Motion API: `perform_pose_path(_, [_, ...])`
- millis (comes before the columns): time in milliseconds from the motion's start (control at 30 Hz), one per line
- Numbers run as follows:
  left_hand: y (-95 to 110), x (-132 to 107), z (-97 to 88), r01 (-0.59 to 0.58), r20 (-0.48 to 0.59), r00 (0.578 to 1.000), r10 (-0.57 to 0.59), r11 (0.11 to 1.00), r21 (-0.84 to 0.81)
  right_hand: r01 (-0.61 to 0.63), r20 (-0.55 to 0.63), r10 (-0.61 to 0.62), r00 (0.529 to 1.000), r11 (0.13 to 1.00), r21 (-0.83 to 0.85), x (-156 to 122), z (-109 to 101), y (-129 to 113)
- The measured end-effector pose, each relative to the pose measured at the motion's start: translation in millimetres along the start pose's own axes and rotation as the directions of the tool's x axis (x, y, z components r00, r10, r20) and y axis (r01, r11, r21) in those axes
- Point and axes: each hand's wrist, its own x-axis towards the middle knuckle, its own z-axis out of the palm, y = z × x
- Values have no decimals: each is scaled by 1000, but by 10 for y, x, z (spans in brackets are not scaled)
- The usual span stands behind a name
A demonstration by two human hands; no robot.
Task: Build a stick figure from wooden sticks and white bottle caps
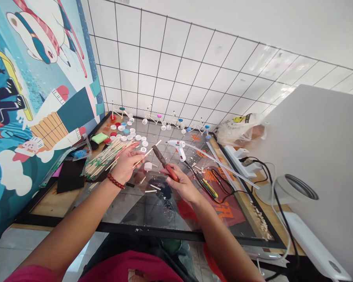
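Note:
My left hand (126,163), with a beaded bracelet at the wrist, pinches a thin wooden stick (151,149) that slants up to the right. In my right hand (181,183) is a pair of pliers (162,159) with red handles. Their dark jaws are right by the stick; whether they touch it I cannot tell. Below the hands lie short cut stick pieces (151,191) and a white block-like piece (148,167). A pile of wooden sticks in green-printed wrapping (101,161) lies beside my left hand.
A white glue gun (178,148) with a black cord rests beyond the pliers. Several bottle caps (126,131) are scattered at the back left. Small stick-and-cap models (153,120) line the back edge. A power strip (242,161), a utility knife (210,188) and a grey cylinder (282,191) are on the right.

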Motion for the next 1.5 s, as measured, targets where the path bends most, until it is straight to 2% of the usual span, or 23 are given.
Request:
perform_pose_path(333, [-29, 7, -13, 13, 16, 1000, -13, 1000, 15, -12, 18, 12, 1000, 1000, -1, 6, 8, 43])
perform_pose_path(633, [-22, 4, -7, 13, 18, 1000, -14, 1000, 12, 28, 63, -25, 998, 999, -38, 20, 16, 34])
perform_pose_path(1133, [-31, -10, -8, 24, 35, 999, -24, 1000, 13, 46, 36, -44, 998, 997, -69, 26, 5, 23])
perform_pose_path(1500, [-27, 6, 4, 23, 43, 999, -24, 1000, 17, 77, 59, -72, 996, 994, -83, 38, 16, 25])
